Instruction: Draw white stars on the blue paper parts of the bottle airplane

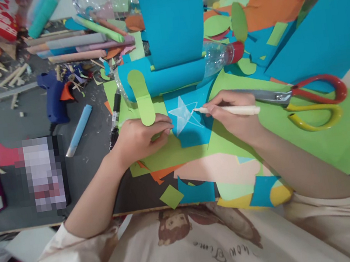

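Observation:
A piece of blue paper [191,131] lies in the middle of the table with a white star [183,116] drawn on it. My right hand [233,114] holds a white pen [240,109], its tip touching the star's right point. My left hand [139,136] presses flat on the blue paper's left edge, fingers together. Green paper [308,134] lies under both.
Red and yellow scissors [313,96] lie right of my hand. A plastic bottle wrapped in blue paper [170,77] lies behind the star. A black marker [115,117], a blue glue gun [55,98], rolled paper tubes [74,43] and paper scraps cover the table.

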Demonstrator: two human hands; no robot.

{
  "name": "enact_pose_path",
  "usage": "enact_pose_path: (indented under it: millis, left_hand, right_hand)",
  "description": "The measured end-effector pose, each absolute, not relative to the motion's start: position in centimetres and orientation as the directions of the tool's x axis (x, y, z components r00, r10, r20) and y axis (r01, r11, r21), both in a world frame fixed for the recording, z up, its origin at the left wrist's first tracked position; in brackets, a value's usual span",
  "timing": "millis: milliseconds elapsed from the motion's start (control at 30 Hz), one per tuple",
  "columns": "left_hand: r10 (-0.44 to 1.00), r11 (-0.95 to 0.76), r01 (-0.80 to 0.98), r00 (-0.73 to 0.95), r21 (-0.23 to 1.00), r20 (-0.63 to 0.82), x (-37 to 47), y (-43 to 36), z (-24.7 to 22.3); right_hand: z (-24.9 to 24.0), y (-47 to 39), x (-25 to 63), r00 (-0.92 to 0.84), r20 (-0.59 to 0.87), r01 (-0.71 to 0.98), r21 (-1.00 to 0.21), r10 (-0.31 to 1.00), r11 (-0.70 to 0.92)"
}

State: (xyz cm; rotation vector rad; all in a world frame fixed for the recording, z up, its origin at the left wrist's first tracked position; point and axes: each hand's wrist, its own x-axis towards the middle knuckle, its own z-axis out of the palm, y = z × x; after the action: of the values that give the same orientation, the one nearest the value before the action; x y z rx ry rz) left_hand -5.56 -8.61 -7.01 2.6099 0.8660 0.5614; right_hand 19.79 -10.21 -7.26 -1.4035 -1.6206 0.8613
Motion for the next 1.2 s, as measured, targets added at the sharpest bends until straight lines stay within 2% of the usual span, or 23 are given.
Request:
enact_pose_path:
  millis: [400,633,933,1100,1200]
  left_hand:
    - [0.653,-0.727,0.535,0.733,0.431,0.192,-5.69,-8.72,-6.99]
    - [0.617,-0.77,0.484,0.731,0.417,0.292,-5.49,-8.73,-6.89]
    - [0.598,-0.788,0.461,0.73,0.408,0.331,-5.4,-8.59,-6.93]
    - [0.606,-0.779,0.464,0.73,0.422,0.316,-5.44,-8.67,-6.94]
    - [0.606,-0.78,0.463,0.728,0.422,0.32,-5.45,-8.71,-6.89]
  right_hand:
    - [-7.76,-10.0,19.65,0.039,0.149,0.389,-0.913,0.988,0.122]
    - [-8.21,-9.98,20.02,0.097,0.134,0.329,-0.94,0.986,0.096]
    - [-7.89,-9.85,19.96,-0.006,0.158,0.353,-0.924,0.987,0.15]
    - [-7.72,-9.9,20.0,-0.009,0.196,0.304,-0.934,0.981,0.189]
    - [-7.46,-9.98,19.77,-0.061,0.165,0.346,-0.922,0.984,0.176]
